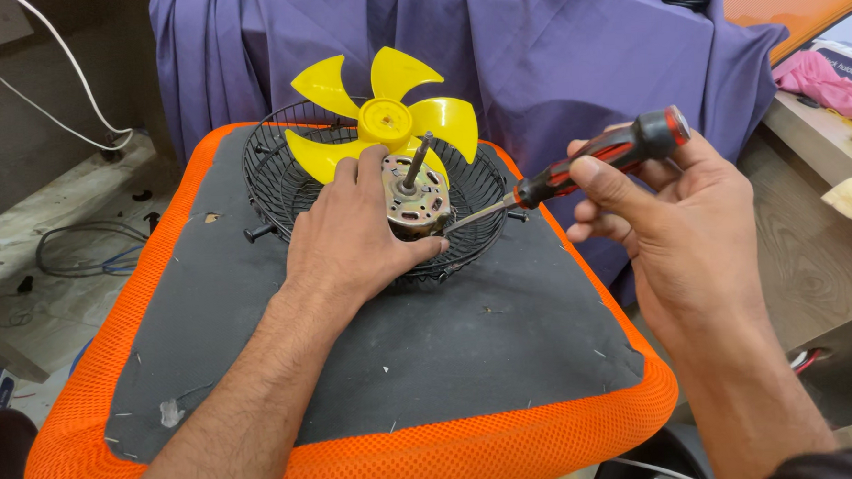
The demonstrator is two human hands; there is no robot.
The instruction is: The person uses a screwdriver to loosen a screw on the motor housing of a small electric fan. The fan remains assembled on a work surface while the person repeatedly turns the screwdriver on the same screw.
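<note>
Fan motor seated in black wire guard on orange-edged cushion, pinned by left hand; right hand gripping screwdriver, tip liable to slip off screw toward pinning fingers.

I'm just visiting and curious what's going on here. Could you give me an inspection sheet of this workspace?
Surface: dark pad with orange mesh rim, scuffed.
Job's things: fan motor with upright shaft, sitting in black wire guard; yellow fan blade leaning behind it.
Clutter: small specks on the pad.
Grips: left hand pressing on the motor; right hand shut on red-and-black screwdriver, tip at the motor.
Cables: white cable, coiled wire on the floor.
Surroundings: purple cloth, pink cloth, wooden bench.
</note>
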